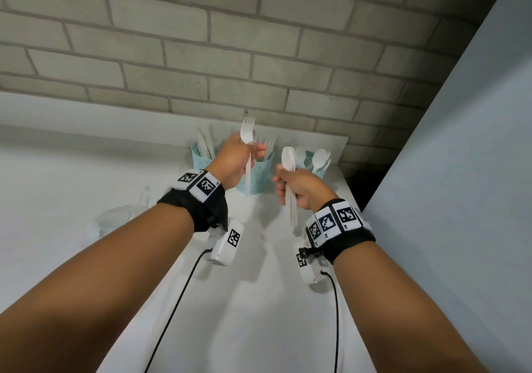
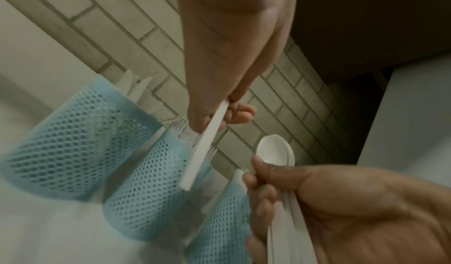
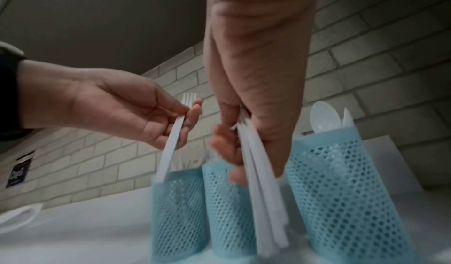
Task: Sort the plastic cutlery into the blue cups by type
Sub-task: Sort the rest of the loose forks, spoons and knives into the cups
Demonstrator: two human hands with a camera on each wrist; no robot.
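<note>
Three blue mesh cups stand in a row at the back of the white counter (image 1: 259, 286). The left cup (image 1: 200, 157) holds knives, the middle cup (image 1: 256, 175) forks, and the right cup (image 1: 315, 165) spoons. My left hand (image 1: 253, 149) pinches one white fork (image 1: 248, 131) by its handle, tines up, above the middle cup (image 3: 224, 200). My right hand (image 1: 283, 182) grips a bundle of white spoons (image 1: 288, 157), bowls up, in front of the right cup (image 3: 341, 191). In the left wrist view the fork handle (image 2: 205, 148) hangs over the middle cup (image 2: 151, 191).
A brick wall (image 1: 230, 56) runs right behind the cups. A pale panel (image 1: 460, 171) rises at the right, with a dark gap beside the counter's corner. A crumpled clear plastic bag (image 1: 121, 214) lies on the counter to the left.
</note>
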